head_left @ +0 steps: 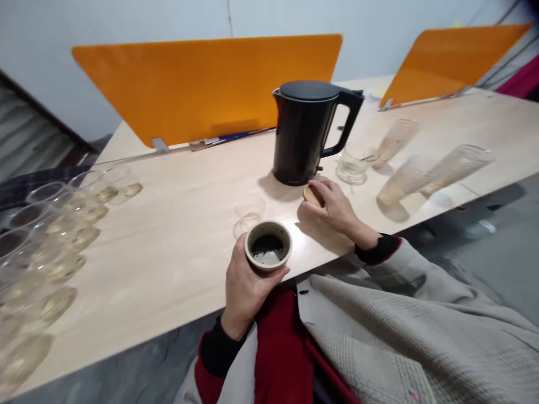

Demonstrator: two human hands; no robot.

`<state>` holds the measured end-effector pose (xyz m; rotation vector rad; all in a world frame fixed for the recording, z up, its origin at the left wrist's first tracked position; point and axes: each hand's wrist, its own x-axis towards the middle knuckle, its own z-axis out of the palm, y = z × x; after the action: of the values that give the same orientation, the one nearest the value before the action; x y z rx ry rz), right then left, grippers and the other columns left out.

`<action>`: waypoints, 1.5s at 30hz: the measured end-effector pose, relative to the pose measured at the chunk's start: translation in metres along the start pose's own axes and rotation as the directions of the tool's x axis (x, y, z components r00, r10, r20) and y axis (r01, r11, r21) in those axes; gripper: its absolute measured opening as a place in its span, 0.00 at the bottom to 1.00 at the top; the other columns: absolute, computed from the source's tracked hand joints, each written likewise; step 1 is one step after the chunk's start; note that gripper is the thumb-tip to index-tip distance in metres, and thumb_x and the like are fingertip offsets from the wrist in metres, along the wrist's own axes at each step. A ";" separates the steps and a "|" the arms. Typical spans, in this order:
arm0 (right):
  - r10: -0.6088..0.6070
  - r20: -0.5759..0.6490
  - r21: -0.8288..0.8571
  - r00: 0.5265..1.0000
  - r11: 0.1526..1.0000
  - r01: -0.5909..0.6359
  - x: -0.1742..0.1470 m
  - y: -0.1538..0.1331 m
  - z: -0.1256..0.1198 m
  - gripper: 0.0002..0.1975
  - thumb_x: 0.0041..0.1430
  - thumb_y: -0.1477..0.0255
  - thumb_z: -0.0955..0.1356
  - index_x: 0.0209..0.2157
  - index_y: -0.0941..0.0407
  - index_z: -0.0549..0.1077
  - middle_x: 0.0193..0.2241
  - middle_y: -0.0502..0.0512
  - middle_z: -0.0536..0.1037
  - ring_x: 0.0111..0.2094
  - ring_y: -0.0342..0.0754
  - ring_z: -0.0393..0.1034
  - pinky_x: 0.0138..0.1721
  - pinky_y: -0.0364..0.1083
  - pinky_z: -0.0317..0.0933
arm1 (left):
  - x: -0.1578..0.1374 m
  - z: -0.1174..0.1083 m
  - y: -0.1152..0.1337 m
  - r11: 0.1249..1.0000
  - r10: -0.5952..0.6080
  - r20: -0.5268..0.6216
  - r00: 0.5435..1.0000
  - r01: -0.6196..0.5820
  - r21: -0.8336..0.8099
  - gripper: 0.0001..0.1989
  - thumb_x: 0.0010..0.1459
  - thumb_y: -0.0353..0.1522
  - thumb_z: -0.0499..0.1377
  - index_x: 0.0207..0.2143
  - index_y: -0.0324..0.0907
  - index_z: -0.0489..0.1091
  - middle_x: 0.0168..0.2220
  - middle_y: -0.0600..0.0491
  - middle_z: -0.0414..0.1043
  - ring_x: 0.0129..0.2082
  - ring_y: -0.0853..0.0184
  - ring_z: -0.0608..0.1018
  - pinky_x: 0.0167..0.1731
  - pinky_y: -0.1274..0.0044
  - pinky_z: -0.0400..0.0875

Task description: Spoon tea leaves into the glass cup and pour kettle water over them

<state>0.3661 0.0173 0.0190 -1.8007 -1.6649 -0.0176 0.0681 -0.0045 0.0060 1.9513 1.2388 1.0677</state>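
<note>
My left hand (244,283) is wrapped round a pale ceramic jar (248,255), tilted so that its mouth faces me. Dark loose bits (267,244), resembling tea leaves, lie inside it. In my right hand (337,210) is a round, light-brown lid (311,196), gripped between thumb and fingers close to the table top. Just beyond that hand stands a black electric kettle (297,137) with its top closed and its handle to the right. A small clear glass (250,209) is on the table right behind the jar, partly covered by it.
Several clear glasses (63,247) stand in rows on the left. To the right are a glass bowl (353,168) and tall ribbed glasses (455,165). Orange partitions (202,84) rise along the back of the light wooden table (168,269), whose front edge runs before me.
</note>
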 end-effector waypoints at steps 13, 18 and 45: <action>0.094 -0.153 0.137 0.984 0.988 -0.073 -0.016 0.025 -0.013 0.32 0.66 0.52 0.70 0.65 0.54 0.69 0.63 0.68 0.72 0.60 0.60 0.70 0.62 0.66 0.66 | 0.004 -0.002 -0.004 0.991 -0.097 0.020 0.995 0.094 0.097 0.50 0.45 0.52 0.75 0.66 0.45 0.62 0.59 0.39 0.77 0.57 0.42 0.82 0.53 0.53 0.80; 0.371 -0.350 0.408 0.860 0.887 -0.217 -0.009 0.038 -0.040 0.38 0.62 0.50 0.71 0.64 0.59 0.66 0.46 0.62 0.80 0.38 0.51 0.77 0.44 0.55 0.75 | 0.005 -0.001 0.000 0.989 -0.114 0.007 0.993 0.113 0.092 0.48 0.44 0.52 0.74 0.65 0.46 0.63 0.57 0.40 0.78 0.54 0.42 0.83 0.50 0.53 0.81; 0.503 -0.328 0.211 0.800 0.864 -0.457 0.047 0.086 -0.057 0.28 0.63 0.56 0.68 0.55 0.63 0.76 0.27 0.57 0.78 0.25 0.50 0.74 0.32 0.50 0.71 | 0.002 0.001 -0.003 1.000 -0.022 0.010 1.000 0.022 0.023 0.48 0.47 0.48 0.75 0.65 0.45 0.62 0.60 0.41 0.76 0.59 0.44 0.80 0.57 0.53 0.77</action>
<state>0.4748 0.0354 0.0443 -1.9342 -0.8914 -0.0311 0.0678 -0.0015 0.0038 1.9538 1.2690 1.0357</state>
